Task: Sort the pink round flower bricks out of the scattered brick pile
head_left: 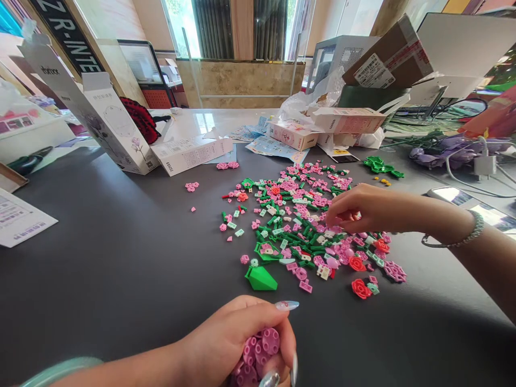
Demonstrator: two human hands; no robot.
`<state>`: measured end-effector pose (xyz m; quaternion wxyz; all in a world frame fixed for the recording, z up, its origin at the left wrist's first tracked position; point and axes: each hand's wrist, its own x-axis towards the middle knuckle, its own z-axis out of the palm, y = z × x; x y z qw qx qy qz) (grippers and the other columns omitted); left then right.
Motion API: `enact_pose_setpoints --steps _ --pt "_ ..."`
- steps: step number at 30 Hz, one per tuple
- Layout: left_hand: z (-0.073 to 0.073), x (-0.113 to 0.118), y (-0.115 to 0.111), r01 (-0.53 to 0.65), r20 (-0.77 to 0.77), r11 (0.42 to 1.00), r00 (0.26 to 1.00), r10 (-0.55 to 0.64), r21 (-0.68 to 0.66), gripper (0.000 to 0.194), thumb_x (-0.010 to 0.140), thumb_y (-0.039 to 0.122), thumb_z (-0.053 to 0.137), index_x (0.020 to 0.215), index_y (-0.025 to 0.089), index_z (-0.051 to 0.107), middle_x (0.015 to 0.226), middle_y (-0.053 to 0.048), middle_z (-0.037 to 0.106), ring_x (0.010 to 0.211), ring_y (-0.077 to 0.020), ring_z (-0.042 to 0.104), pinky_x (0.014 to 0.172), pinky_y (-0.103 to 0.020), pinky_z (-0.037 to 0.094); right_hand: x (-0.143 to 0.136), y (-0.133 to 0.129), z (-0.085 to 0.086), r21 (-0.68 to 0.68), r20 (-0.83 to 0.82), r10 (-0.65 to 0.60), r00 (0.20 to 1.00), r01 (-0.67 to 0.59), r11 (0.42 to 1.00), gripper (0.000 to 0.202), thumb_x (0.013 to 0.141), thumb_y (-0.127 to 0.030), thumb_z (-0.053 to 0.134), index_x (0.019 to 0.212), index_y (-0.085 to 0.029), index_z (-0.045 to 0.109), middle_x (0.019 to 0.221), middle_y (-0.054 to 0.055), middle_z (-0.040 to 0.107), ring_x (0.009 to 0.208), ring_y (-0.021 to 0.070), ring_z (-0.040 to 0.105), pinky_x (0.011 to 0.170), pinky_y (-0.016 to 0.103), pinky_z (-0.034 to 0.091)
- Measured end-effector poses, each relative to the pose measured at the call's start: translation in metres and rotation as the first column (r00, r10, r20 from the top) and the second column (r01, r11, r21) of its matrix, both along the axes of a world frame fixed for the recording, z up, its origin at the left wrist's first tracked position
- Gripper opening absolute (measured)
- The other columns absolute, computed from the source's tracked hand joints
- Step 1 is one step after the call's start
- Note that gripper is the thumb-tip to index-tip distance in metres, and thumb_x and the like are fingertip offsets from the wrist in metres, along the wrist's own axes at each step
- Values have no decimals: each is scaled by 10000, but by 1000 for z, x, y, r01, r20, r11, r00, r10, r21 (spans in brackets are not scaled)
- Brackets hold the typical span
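Dark tabletop [121, 252] below, left grip [244, 325] clasps pink pieces [260, 349]; whether right grip [360, 208] holds anything, I cannot tell.

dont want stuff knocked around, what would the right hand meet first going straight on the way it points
Most likely the pile of loose pink and green pieces, since the right hand points leftward and down toward it; whether it already touches some is unclear.

White capitals "Z R-INTE" run down a black panel [69, 35]. Print on the tall white box [115, 126] and brown carton [387, 56] is too small to read.
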<state>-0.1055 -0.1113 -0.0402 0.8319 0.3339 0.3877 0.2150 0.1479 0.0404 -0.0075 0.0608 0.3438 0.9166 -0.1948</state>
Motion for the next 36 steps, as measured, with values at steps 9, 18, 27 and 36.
enact_pose_setpoints --steps 9,18,27,36 --pt "0 -2 0 24 -11 1000 1000 -24 -9 445 747 584 621 572 199 481 406 84 361 340 -67 265 423 -241 134 -1 -1 4 -19 37 -35 999 36 999 218 775 -258 499 820 -181 699 743 17 676 659 150 598 628 268 431" --pt "1 0 0 -18 0 1000 1000 18 -14 405 797 497 591 555 183 502 435 73 350 385 -72 289 442 -245 147 0 1 -1 -8 23 1 1000 -1 1000 276 852 -356 496 842 -192 718 766 28 690 645 159 609 629 289 448" --pt "0 -1 0 3 -8 1000 1000 -3 -19 407 811 500 574 560 190 495 412 72 352 374 -74 272 439 -243 131 1 3 -3 8 37 -9 999 9 1000 295 868 -390 506 840 -190 722 768 32 686 640 156 592 628 290 429" --pt "-3 -2 -1 17 -2 998 1000 -17 -54 419 801 531 578 569 191 500 398 72 372 344 -68 260 425 -243 129 0 0 -2 72 74 32 997 -37 997 292 888 -353 466 796 -184 686 743 36 661 641 152 579 650 301 416"
